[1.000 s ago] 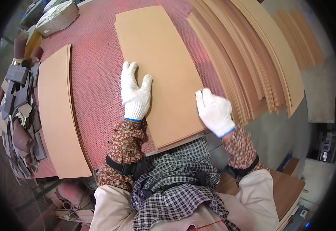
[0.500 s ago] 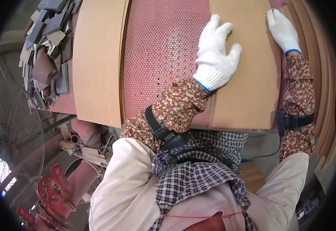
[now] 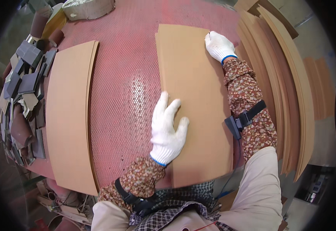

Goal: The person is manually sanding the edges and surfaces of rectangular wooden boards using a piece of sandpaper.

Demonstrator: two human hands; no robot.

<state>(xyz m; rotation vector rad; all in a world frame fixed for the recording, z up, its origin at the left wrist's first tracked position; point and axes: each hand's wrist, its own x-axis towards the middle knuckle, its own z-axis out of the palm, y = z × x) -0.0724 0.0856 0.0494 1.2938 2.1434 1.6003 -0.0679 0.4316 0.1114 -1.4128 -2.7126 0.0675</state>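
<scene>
A stack of thin tan wood panels (image 3: 198,115) lies lengthwise in front of me, its sheets slightly offset along the left side. My left hand (image 3: 168,131), in a white knit glove, rests on the near half of that left edge with fingers and thumb spread. Toward the far right corner, my right hand (image 3: 220,46), gloved the same way, is closed at the panel's right edge. Its curled fingers hide what they grip.
Another panel stack (image 3: 70,115) lies at left on the red mesh-patterned table (image 3: 121,96). Beyond it are heaped grey blocks (image 3: 29,82) and brown sandpaper rolls (image 3: 21,125). A wrapped bundle (image 3: 89,9) sits far left. Long curved boards (image 3: 271,77) stand along the right.
The view has shifted, now showing the panel's far end. My right hand has moved farther away along the right edge; my left hand remains spread on the left edge.
</scene>
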